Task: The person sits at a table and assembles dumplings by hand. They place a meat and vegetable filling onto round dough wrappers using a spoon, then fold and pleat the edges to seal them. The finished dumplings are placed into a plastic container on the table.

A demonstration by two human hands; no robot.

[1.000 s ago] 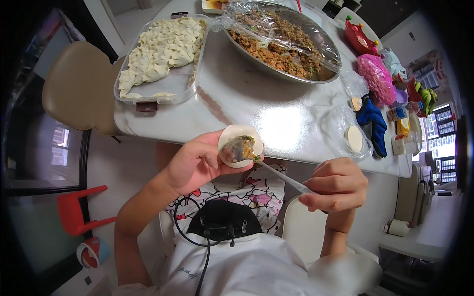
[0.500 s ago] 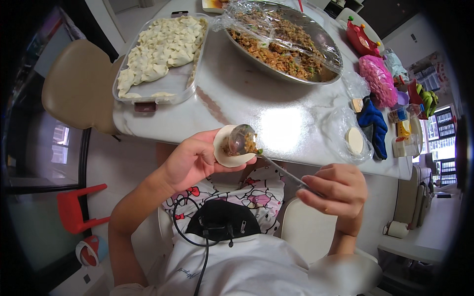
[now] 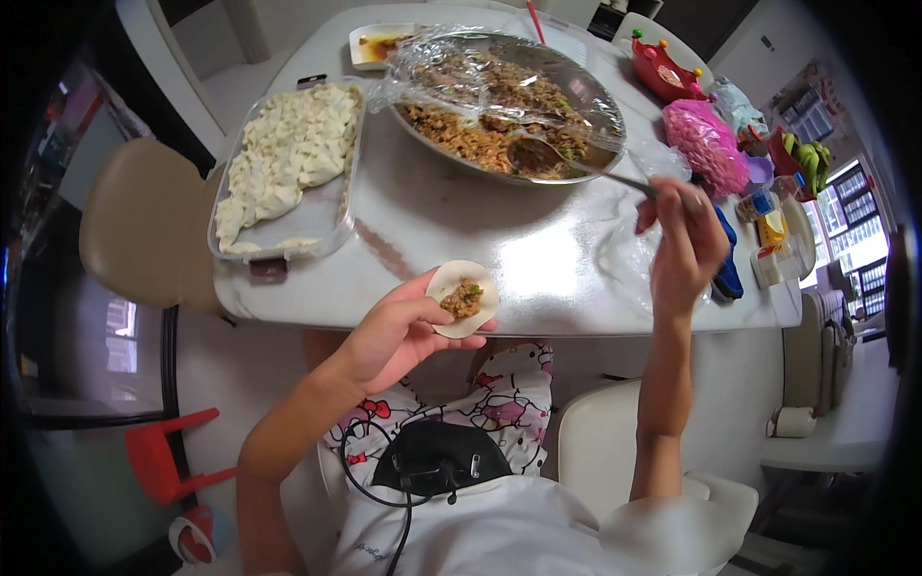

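Observation:
On my left hand [image 3: 399, 322] lies a round dumpling wrapper [image 3: 477, 309], flat and unfolded, with a heap of minced filling [image 3: 465, 299] at its middle. The thumb presses at its edge and the fingers support it from below. My right hand [image 3: 684, 230] grips the handle of a metal spoon [image 3: 629, 181]. The spoon's bowl rests in the filling at the near side of a large steel basin [image 3: 538, 179]. Crumpled cling film [image 3: 451, 72] covers part of the basin. To its left, a clear plastic box [image 3: 288, 252] holds many folded dumplings [image 3: 288, 149].
A white dish [image 3: 370, 60] with brown sauce stands beyond the box. At the right are a pink bag [image 3: 706, 144], a red bowl [image 3: 663, 72], a blue cloth [image 3: 727, 274], bottles and bananas [image 3: 812, 163]. The table's near edge [image 3: 538, 333] runs just past my left hand.
My right hand has moved up and away with the spoon, from the wrapper to the basin. The filling now sits on the wrapper without the spoon over it. The view has shifted.

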